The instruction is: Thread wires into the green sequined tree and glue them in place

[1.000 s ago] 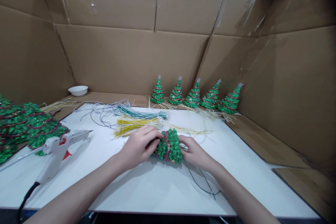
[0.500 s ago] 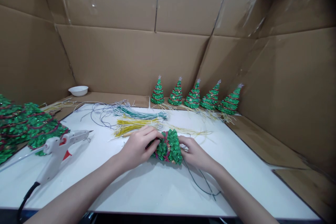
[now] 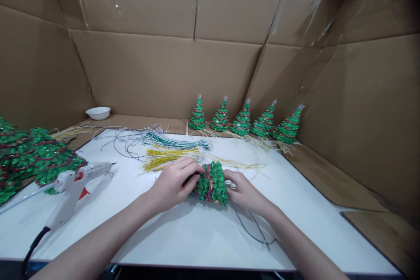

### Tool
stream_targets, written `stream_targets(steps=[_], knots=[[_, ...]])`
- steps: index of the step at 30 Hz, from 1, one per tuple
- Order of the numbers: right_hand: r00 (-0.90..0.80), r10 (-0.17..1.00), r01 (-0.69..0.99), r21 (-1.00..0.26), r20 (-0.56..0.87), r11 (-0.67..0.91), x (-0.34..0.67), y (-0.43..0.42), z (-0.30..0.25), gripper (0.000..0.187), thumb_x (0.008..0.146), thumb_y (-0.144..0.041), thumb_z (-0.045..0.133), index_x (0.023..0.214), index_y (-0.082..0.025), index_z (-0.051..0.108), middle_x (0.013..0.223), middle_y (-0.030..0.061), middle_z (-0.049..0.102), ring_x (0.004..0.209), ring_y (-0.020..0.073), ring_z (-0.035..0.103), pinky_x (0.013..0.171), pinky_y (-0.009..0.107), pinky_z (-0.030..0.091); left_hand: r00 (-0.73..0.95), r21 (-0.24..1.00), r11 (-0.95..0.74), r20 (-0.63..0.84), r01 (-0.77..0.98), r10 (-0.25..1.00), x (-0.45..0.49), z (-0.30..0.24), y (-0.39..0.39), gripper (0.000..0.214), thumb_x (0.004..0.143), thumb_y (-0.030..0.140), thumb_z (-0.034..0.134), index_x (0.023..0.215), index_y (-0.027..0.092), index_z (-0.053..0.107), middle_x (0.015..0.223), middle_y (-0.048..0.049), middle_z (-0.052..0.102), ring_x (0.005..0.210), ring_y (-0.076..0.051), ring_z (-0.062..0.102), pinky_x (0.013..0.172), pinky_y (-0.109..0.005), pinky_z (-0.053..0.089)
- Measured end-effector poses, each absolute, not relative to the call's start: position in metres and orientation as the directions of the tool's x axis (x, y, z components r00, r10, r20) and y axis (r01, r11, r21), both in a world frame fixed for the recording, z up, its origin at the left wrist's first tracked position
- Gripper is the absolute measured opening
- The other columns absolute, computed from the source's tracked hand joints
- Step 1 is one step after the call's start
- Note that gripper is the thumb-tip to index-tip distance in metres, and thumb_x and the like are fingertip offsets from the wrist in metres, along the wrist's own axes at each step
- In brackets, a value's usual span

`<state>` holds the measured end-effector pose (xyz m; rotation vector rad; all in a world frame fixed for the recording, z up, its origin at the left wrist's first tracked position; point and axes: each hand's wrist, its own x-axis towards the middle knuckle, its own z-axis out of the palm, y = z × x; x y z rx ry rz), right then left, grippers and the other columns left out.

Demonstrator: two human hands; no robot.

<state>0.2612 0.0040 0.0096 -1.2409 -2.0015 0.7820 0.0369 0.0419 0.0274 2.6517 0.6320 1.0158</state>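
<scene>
A small green sequinned tree (image 3: 211,183) with red trim lies on its side on the white table (image 3: 197,232). My left hand (image 3: 172,183) is wrapped round its narrow end, fingers curled. At the wide base of the tree my right hand (image 3: 241,190) presses with its fingers closed. A dark thin wire (image 3: 249,229) runs from under the right hand toward the table's front edge.
A white glue gun (image 3: 74,183) lies at the left, its cord going off the front edge. Green sequinned pieces (image 3: 29,157) are heaped far left. Bundles of green and yellow wires (image 3: 170,148) lie behind my hands. Several finished trees (image 3: 243,118) stand along the cardboard wall, with a white bowl (image 3: 97,113) at back left.
</scene>
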Motion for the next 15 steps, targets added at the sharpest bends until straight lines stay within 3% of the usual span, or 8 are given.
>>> stream_targets(steps=[15], knots=[[-0.347,0.913,0.534,-0.756,0.214,0.38,0.2605,0.004,0.0109,0.034,0.077,-0.009,0.046,0.1,-0.017,0.069,0.104,0.0078,0.072,0.095,0.0238,0.066,0.081,0.033,0.05,0.667,0.356,-0.879,0.576,0.316,0.473,0.0365,0.0272,0.0418,0.017,0.092,0.015,0.045,0.1,0.019,0.06,0.089,-0.0052,0.063,0.086,-0.019,0.057,0.074,-0.03,0.047]])
